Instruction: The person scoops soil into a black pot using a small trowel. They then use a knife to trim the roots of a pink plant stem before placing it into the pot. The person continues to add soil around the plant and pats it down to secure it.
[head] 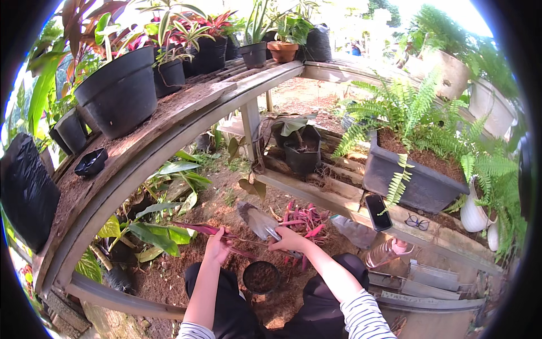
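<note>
My left hand (217,247) pinches a plant cutting (195,228) with long dark-red leaves that point left. Its thin stem runs across to my right hand (289,240), which is closed around the handle of a hand trowel (256,221). The soil-marked metal blade points up and away from me. Whether my right fingers also grip the stem's end, I cannot tell. Just below both hands, between my knees, stands a round black pot (261,277) filled with dark soil. Beyond my right hand, a heap of pink-red cuttings (307,222) lies on the ground.
A wooden bench (199,108) with potted plants curves along the left. On the right-hand slatted bench (338,193) are a fern planter (413,182), a phone (378,212) and eyeglasses (417,222). A clear plastic bottle (383,253) and a plastic bag (353,231) sit below its edge.
</note>
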